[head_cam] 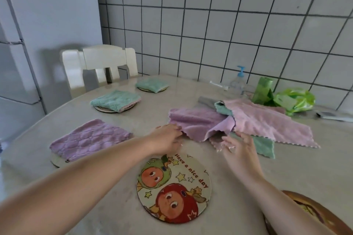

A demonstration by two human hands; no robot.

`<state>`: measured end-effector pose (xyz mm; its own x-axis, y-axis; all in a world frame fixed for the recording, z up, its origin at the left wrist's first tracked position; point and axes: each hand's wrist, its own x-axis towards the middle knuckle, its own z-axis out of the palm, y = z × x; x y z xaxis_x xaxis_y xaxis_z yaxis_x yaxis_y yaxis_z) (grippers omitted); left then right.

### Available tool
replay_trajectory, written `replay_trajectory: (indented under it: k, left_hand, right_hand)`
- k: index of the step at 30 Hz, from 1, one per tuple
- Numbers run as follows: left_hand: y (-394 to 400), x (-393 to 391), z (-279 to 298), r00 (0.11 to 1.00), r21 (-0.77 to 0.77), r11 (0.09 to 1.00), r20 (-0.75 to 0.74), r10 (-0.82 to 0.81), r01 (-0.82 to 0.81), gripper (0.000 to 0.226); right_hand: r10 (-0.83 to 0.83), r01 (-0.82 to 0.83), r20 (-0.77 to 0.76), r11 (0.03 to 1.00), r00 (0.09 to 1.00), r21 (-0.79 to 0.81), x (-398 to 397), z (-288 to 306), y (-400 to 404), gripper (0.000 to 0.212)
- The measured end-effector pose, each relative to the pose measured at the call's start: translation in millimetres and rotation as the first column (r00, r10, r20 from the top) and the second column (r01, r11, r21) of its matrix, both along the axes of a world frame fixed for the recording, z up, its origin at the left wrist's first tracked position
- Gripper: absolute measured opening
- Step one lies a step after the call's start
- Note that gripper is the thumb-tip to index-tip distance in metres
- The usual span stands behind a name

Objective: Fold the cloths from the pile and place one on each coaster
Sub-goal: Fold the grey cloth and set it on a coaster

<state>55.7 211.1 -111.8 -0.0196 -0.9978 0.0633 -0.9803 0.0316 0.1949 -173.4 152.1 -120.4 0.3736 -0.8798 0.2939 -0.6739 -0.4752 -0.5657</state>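
Note:
A pile of loose cloths lies at the table's middle right: a purple cloth (pixel 200 122) in front, a pink cloth (pixel 267 124) over it, and a green cloth (pixel 264 146) underneath. My left hand (pixel 168 138) pinches the purple cloth's near left edge. My right hand (pixel 240 147) hovers with fingers spread at the pile's near edge, holding nothing. A bare round cartoon coaster (pixel 173 189) lies right in front of me. Three folded cloths rest on coasters to the left: a purple folded cloth (pixel 89 139), a green folded cloth (pixel 116 100) and a far green folded cloth (pixel 150 85).
A clear pump bottle (pixel 238 82), a green packet (pixel 262 90) and a green plastic bag (pixel 294 101) stand by the tiled wall. A white chair (pixel 99 66) is behind the table. Another coaster's rim (pixel 313 213) shows at the lower right.

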Motion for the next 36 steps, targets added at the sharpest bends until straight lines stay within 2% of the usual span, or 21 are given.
replay_trajectory:
  k: [4,6,8,10,12,13,18,24,28,31,33,36]
  left_hand:
    - [-12,7,16,0.999,-0.081,0.997,-0.038,-0.012,0.009,0.032]
    - [-18,12,31,0.999,-0.116,0.993,-0.045,-0.024,0.019,0.028]
    - [-24,18,49,1.000,-0.161,0.987,0.014,0.015,-0.012,0.027]
    - [-30,26,66,0.993,-0.237,0.969,0.076,0.088,-0.068,0.035]
    - [-37,37,82,0.991,-0.317,0.944,0.062,0.116,-0.090,0.039]
    - [-39,40,90,0.992,-0.359,0.929,0.050,0.117,-0.092,0.039]
    - [-52,53,143,0.985,-0.526,0.839,0.004,0.170,-0.143,0.029]
    - [-59,66,203,0.939,-0.682,0.647,-0.281,0.201,-0.342,0.013]
    - [-53,73,228,0.917,-0.706,0.605,-0.383,0.111,-0.368,0.018]
    - [-42,73,237,0.909,-0.719,0.590,-0.412,0.066,-0.368,0.014]
    - [-32,70,238,0.885,-0.724,0.563,-0.464,0.029,-0.398,0.011]
    - [-10,59,231,0.829,-0.729,0.504,-0.557,-0.044,-0.463,0.004]
  right_hand:
    - [0.093,-0.092,-0.016,0.994,0.996,0.052,7,10,-9,0.039]
    - [0.071,-0.072,0.019,0.995,0.997,0.064,13,21,-17,0.023]
    - [0.024,-0.031,0.068,0.995,0.997,0.092,16,35,-28,0.013]
    - [-0.019,-0.007,0.182,0.990,0.983,0.142,18,55,-38,0.019]
    - [-0.052,-0.017,0.332,0.980,0.942,0.199,18,78,-46,0.036]
    - [-0.064,-0.007,0.357,0.981,0.932,0.193,18,91,-49,0.042]
    - [-0.063,0.084,0.262,0.994,0.963,-0.067,19,146,-74,0.044]
    - [-0.034,0.085,0.176,0.953,0.984,-0.291,9,202,-88,0.043]
    - [0.017,0.068,0.190,0.902,0.982,-0.426,3,228,-81,0.031]
    - [0.018,0.104,0.242,0.871,0.970,-0.480,-1,241,-74,0.017]
    - [0.017,0.114,0.259,0.870,0.966,-0.480,-5,245,-68,0.016]
    - [0.021,0.073,0.177,0.857,0.984,-0.509,-12,242,-57,0.012]
